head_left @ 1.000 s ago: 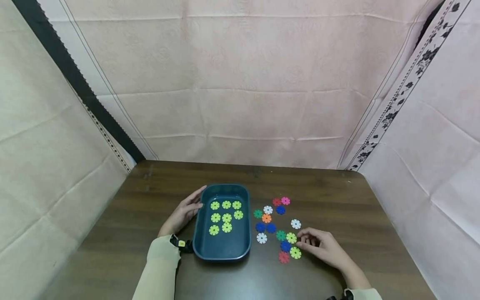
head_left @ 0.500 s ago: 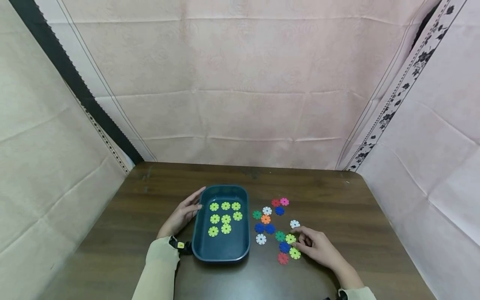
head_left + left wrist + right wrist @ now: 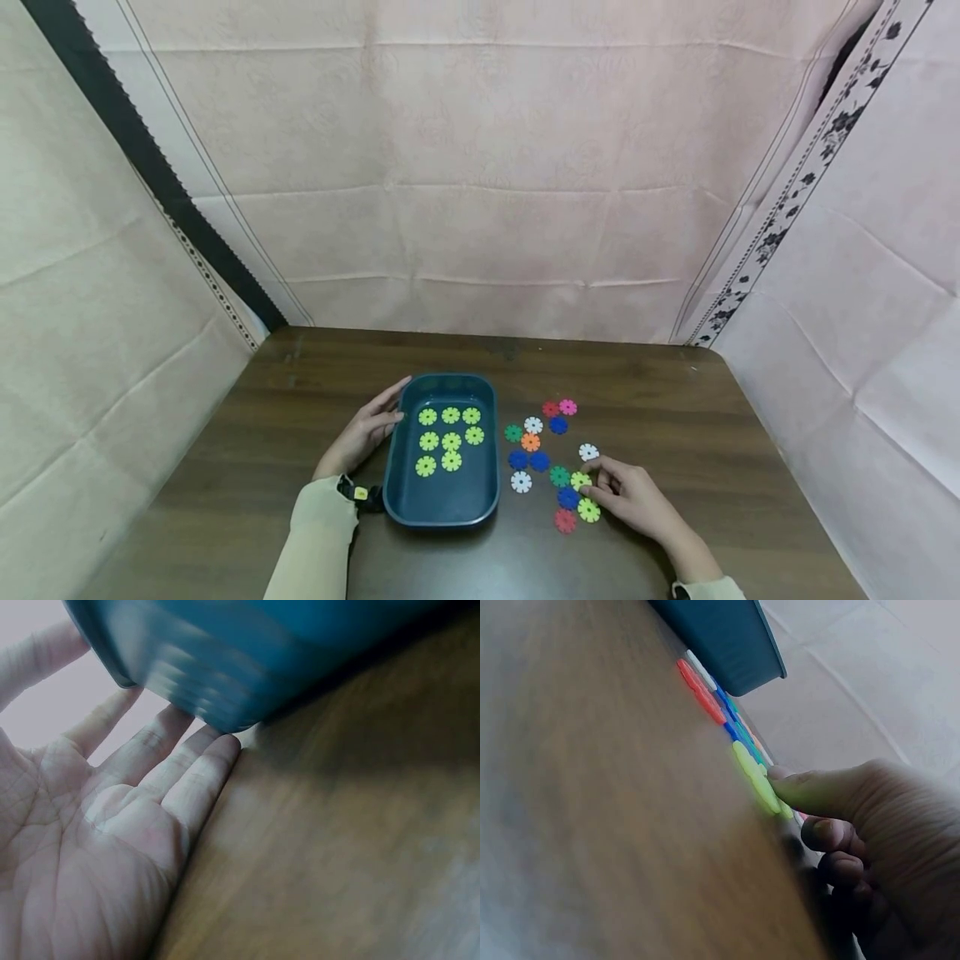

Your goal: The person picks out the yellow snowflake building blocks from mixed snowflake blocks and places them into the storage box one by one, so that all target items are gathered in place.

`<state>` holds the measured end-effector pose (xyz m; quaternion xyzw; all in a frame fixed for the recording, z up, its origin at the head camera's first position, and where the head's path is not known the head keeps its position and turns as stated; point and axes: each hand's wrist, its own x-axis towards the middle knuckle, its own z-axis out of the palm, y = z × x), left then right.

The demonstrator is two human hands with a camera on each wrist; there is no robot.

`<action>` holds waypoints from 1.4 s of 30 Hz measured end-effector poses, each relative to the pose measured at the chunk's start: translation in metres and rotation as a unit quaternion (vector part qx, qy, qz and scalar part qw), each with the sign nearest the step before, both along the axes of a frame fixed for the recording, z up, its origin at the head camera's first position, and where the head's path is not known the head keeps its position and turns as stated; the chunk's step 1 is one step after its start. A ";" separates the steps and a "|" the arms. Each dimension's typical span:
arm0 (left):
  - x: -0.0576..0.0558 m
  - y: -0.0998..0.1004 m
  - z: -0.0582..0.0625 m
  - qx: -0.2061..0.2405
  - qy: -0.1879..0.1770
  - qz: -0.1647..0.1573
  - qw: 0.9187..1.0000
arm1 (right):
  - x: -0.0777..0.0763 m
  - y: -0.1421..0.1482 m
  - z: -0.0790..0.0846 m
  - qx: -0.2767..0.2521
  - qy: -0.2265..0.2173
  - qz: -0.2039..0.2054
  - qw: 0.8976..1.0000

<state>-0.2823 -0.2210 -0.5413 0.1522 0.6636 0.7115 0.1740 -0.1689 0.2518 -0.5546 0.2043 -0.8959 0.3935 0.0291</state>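
Observation:
A dark teal tray (image 3: 442, 507) stands on the table, with several yellow-green flower-shaped discs (image 3: 451, 442) laid out inside it. My left hand (image 3: 365, 432) rests against the tray's left side; in the left wrist view its fingers (image 3: 150, 746) are nearly straight and touch the outer wall. To the right of the tray lie loose flower-shaped discs in several colours. There my right hand (image 3: 628, 495) pinches a yellow-green disc (image 3: 579, 481) at its edge between thumb and index finger. A second yellow-green disc (image 3: 588, 510) lies just below the thumb.
Near the right hand lie a white disc (image 3: 588, 452), a green disc (image 3: 559, 476), a blue disc (image 3: 567, 498) and a red disc (image 3: 566, 521). More discs, including an orange one (image 3: 530, 442), lie closer to the tray. Cloth walls (image 3: 480, 208) surround the wooden table (image 3: 300, 358).
My right hand has moved slightly left, its thumb and index finger coming onto the upper loose yellow-green disc. The left hand and the tray stay as they were.

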 end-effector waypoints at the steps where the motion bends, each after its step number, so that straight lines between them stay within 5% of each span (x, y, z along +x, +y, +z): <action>1: 0.001 0.000 0.000 0.000 -0.001 0.001 1.000 | 0.000 0.000 0.000 0.000 0.001 0.001 1.000; 20: 0.002 0.001 0.001 -0.003 0.006 0.006 1.000 | 0.001 0.000 0.001 0.000 -0.004 -0.022 1.000; 33: 0.000 -0.001 0.000 -0.004 0.008 0.004 1.000 | 0.001 0.002 -0.003 -0.040 0.046 -0.014 0.998; 42: 0.002 0.000 0.000 0.005 0.009 -0.001 1.000 | 0.002 -0.003 0.011 -0.124 0.060 0.001 0.991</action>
